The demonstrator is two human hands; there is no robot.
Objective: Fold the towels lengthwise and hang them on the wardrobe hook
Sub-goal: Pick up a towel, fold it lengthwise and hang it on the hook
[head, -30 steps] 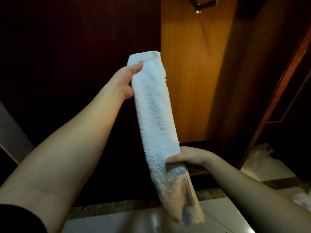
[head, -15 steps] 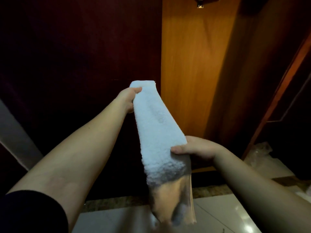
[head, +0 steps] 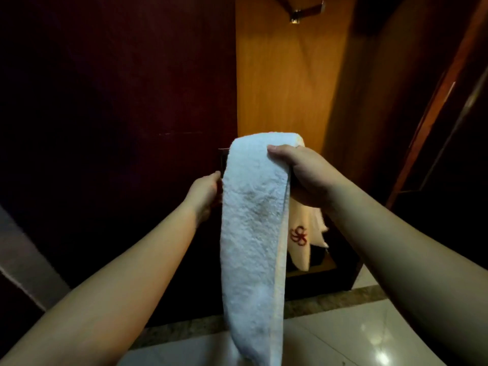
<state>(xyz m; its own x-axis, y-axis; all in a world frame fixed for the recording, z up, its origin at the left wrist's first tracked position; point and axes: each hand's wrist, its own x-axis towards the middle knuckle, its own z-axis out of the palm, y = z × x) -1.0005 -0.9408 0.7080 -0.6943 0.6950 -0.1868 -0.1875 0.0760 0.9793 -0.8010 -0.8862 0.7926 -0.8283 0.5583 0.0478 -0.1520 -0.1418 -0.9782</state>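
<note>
A white towel point(head: 253, 233), folded into a long narrow strip, hangs doubled over my right hand point(head: 303, 175). My right thumb presses on top of the fold and the fingers are curled under it. The far end, with a red embroidered mark point(head: 299, 235), hangs behind that hand. My left hand point(head: 204, 196) holds the towel's left edge a little lower, its fingertips hidden behind the cloth. The metal wardrobe hook point(head: 306, 13) is high up on the lit wooden panel, far above both hands.
A dark wardrobe door point(head: 118, 101) fills the left. The lit orange wooden panel point(head: 285, 83) stands straight ahead, with a door frame point(head: 433, 114) at the right. Below are a stone threshold strip point(head: 330, 299) and glossy floor tiles point(head: 356, 336).
My right hand rose from the towel's lower part to its top, folding the strip over itself. My left hand dropped lower. The end with the red mark now hangs behind.
</note>
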